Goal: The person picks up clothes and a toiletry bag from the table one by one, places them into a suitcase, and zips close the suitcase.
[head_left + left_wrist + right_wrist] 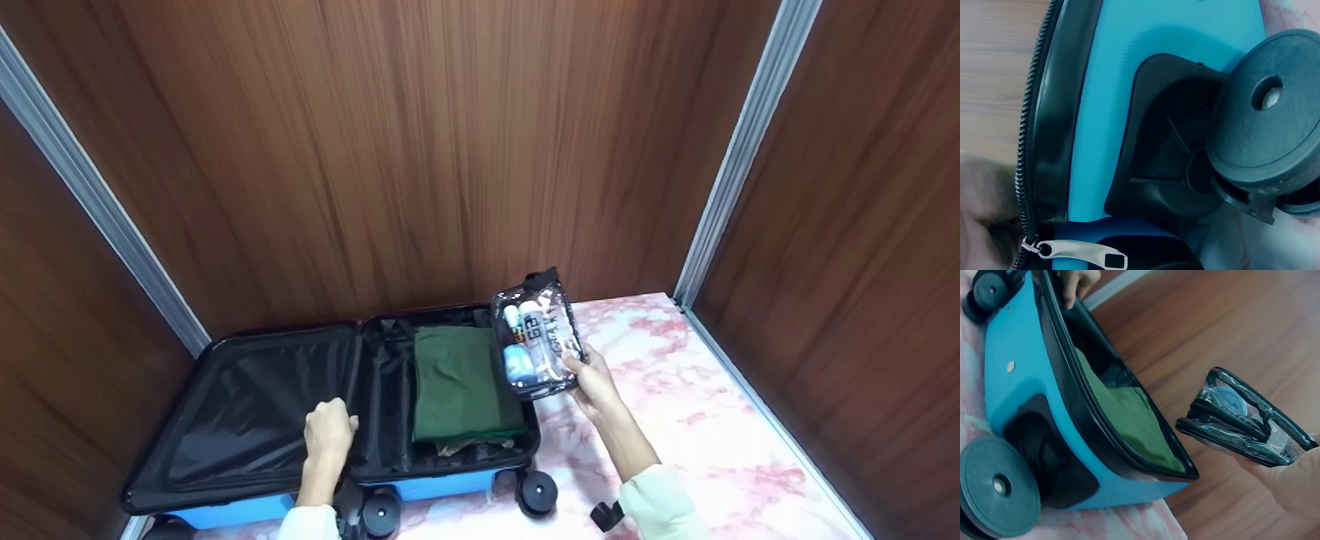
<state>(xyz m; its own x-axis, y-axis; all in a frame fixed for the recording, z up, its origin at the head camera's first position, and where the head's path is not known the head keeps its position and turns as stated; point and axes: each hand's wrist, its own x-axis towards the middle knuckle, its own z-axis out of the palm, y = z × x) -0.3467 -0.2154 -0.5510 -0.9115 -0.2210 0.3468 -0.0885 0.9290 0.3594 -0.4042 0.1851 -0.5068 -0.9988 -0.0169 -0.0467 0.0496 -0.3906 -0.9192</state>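
In the head view, my right hand (596, 379) holds a clear toiletry pouch (536, 337) by its lower right edge, thumb on the front. White and blue bottles show through its plastic, beneath black trim. The pouch hangs over the right edge of an open blue suitcase (442, 486). Folded dark green clothing (465, 382) lies in the suitcase's right half. My left hand (328, 427) hovers over the middle, near the hinge side, its fingers loosely curled and no object showing in them. The right wrist view shows the pouch (1235, 419) from its zipped edge.
The suitcase's left half, with a black lining panel (255, 405), lies flat. Black wheels (538, 493) stick out at the front. A silver zipper pull (1086, 251) hangs near the hinge. Brown wood-look panels (450, 150) surround the pink marbled surface (675, 375).
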